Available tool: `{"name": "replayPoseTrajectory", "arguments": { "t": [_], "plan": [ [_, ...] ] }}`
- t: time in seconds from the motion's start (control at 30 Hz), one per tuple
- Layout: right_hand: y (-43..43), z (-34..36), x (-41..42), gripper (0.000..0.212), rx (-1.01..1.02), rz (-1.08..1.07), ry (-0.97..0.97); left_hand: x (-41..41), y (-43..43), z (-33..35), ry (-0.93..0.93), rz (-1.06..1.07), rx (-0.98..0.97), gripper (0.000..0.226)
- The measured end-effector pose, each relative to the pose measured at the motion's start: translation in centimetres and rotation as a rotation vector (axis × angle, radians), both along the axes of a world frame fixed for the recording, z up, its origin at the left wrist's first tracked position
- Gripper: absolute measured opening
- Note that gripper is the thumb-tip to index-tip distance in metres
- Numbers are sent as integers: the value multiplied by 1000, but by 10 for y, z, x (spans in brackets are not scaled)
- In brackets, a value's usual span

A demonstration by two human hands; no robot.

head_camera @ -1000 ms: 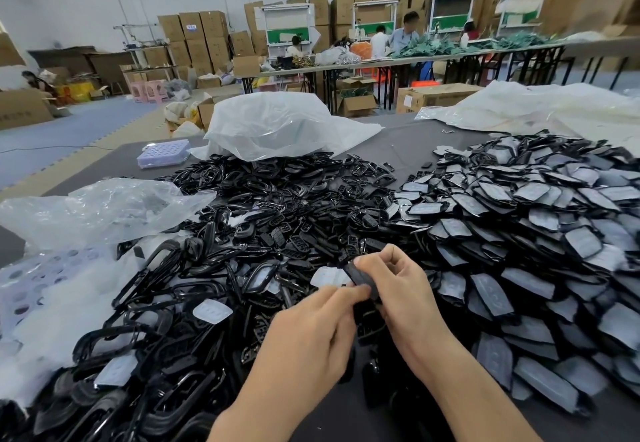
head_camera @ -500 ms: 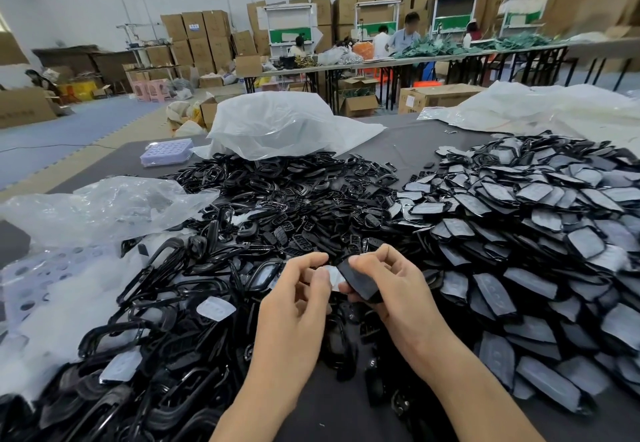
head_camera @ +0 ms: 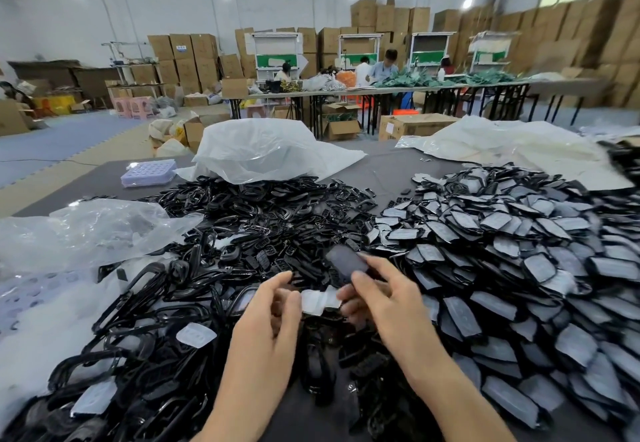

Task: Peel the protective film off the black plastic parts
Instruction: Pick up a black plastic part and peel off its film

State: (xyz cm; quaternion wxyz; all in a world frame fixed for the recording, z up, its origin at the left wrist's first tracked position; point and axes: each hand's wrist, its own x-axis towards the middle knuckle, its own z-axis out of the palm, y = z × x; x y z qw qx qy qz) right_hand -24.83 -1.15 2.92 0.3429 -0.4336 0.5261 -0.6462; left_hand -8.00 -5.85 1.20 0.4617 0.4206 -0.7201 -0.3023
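Head view: just left of the heap of film-covered parts (head_camera: pixel 519 268), the right hand (head_camera: pixel 384 303) pinches a black plastic part (head_camera: pixel 346 257) while the left hand (head_camera: pixel 263 324) pinches its white film (head_camera: pixel 318 300). A hard tug could tear the film or flick the part into that heap.

Left hand (head_camera: pixel 268 320) and right hand (head_camera: pixel 384 303) both bare; forearms bare right down to the frame edge, slim wrists, slender fingers
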Motion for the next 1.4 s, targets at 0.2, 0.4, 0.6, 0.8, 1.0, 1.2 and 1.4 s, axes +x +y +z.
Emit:
{"name": "replayPoseTrajectory", "arguments": {
  "t": [0.2,0.4,0.6,0.8,1.0,1.2,1.4],
  "plan": [
    [3,41,-72,80,-195,-486,-244,0,-1,-22,-774,-177,-166,86],
    [-7,1,-17,61,-35,-334,273,-6,-14,-18,-884,29,-263,64],
    [-23,-46,18,51,168,-10,1212,0,-24,-24,-753,155,-468,36],
    [-25,-45,16,34,216,-30,1232,4,-23,-18,-352,141,-221,17],
    [-18,-37,17,19,187,-43,1060,4,-23,-11,-2,117,22,5],
    [-15,-34,16,16,222,-99,937,7,-26,-4,235,134,140,10],
    [-13,-30,29,30,44,-34,675,0,-24,-2,458,102,270,12]
  ]
}}
